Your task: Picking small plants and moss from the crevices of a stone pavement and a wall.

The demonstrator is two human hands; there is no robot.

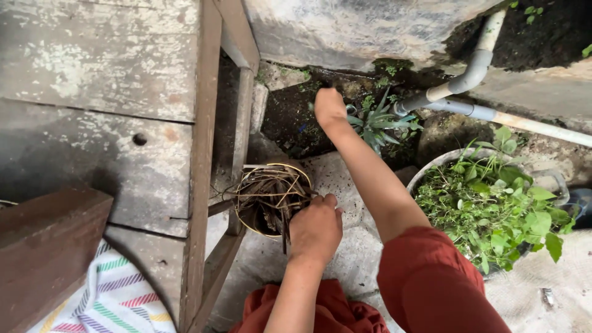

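Left hand (316, 229): gripping the near rim of the small bowl (271, 198) of dry twigs, on the ground. Right hand (330, 106): closing into soil beside the spiky plant (379, 122), far; contents unclear. Risk: bowl tipping, twigs spilling.

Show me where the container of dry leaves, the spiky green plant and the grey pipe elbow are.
container of dry leaves (246, 217), head view, on its left rim.
spiky green plant (381, 123), head view, on its central leaves.
grey pipe elbow (473, 71), head view, on the bend.
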